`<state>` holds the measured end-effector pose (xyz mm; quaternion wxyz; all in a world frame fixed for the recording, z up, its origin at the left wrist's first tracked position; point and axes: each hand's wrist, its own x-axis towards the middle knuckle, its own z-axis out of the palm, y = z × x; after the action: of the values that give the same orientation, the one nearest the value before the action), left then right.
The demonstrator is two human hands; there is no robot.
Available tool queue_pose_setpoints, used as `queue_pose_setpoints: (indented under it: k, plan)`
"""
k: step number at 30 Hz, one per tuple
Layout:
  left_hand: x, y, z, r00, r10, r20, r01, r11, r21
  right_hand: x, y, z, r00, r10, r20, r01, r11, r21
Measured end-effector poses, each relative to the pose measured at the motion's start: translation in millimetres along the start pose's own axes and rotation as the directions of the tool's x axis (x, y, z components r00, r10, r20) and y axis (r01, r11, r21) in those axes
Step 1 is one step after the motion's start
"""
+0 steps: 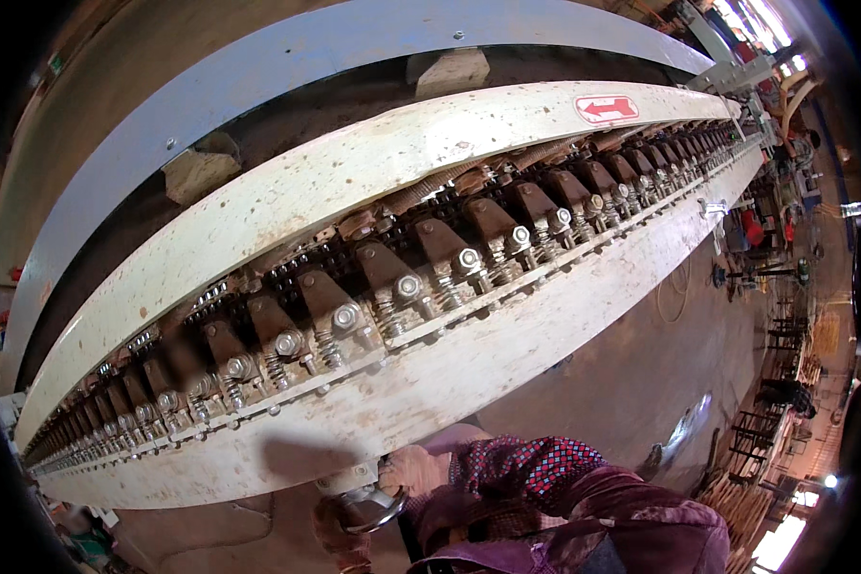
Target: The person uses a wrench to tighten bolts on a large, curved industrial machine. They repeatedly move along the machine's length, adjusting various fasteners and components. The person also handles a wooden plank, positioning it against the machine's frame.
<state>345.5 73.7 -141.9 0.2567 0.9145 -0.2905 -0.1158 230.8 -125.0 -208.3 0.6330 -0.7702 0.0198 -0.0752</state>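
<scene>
A: What is the person standing at?

B: A long cream machine [373,172], its two worn beams running from lower left to upper right. Between the beams a row of brown clamps [421,258] with bolts and springs is sitting, one after another along the whole machine.

A: Where are the hands?

B: Both are showing just under the machine's lower beam, near its left end. One hand [413,469], in a patterned sleeve [531,464], is closing its fingers around a metal ring handle [373,505] that is hanging from a small fitting under the beam. I cannot tell for sure which hand it is; it looks like the right.

A: And the other?

B: A hand [340,536] is lying just below the ring, left of the first, partly cut off by the picture's lower edge. Whether it is gripping anything I cannot tell.

A: Anything else by the machine?

B: A red arrow sign [607,108] is sitting on the upper beam toward its right end. Behind the machine a grey curved panel [287,67] is arching. Right of the machine, well apart, workshop floor and stacked stock are showing.
</scene>
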Motion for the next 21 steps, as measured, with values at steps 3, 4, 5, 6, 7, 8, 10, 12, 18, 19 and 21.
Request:
queue_pose_setpoints:
  k: [3, 4, 5, 6, 7, 8, 10, 12, 18, 19, 21]
  plan:
    - [9, 26, -6, 0.998, -0.054, 0.029, 0.054, 0.998, -0.017, -1, 5, 26, 0.962, -0.012, -0.274, 0.017, 1.0, 0.016]
    - [12, 32, -8, 0.998, -0.048, 0.047, 0.048, 0.999, -0.005, 2, 8, 32, 0.934, -0.03, -0.356, 0.028, 1.0, -0.012]
    - [17, 38, -9, 0.997, -0.021, 0.076, 0.021, 1.0, 0.0, -1, 18, 34, 0.969, -0.004, -0.247, 0.004, 1.0, -0.002]
    - [19, 45, -13, 0.995, 0.001, 0.102, -0.002, 1.0, 0.008, -4, 27, 38, 0.991, 0.021, -0.131, -0.02, 1.0, 0.009]
    - [20, 51, -15, 0.992, 0.029, 0.123, -0.03, 1.0, 0.005, -5, 31, 34, 0.999, 0.051, -0.016, -0.051, 0.999, 0.008]
    - [24, 57, -18, 0.988, 0.049, 0.146, -0.05, 0.999, 0.001, -8, 31, 33, 0.998, 0.069, -0.015, -0.067, 0.994, 0.086]
    - [34, 67, -17, 0.977, 0.098, 0.19, -0.098, 0.995, -0.009, 2, 12, 24, 0.939, 0.319, 0.13, -0.283, 0.93, -0.235]
    - [34, 75, -20, 0.97, 0.123, 0.209, -0.125, 0.992, -0.004, -4, 16, 31, 0.938, 0.335, 0.086, -0.308, 0.922, -0.236]
    - [41, 84, -27, 0.929, 0.213, 0.303, -0.221, 0.975, -0.009, -12, 10, 55, 0.889, 0.321, -0.327, -0.399, 0.893, -0.208]
    - [42, 83, -30, 0.926, 0.222, 0.305, -0.228, 0.974, -0.016, -10, 4, 22, 0.992, 0.118, -0.039, -0.123, 0.977, -0.176]
    - [40, 78, -36, 0.918, 0.235, 0.321, -0.242, 0.97, -0.017, -9, -24, 5, 0.974, 0.222, 0.036, -0.212, 0.959, -0.186]
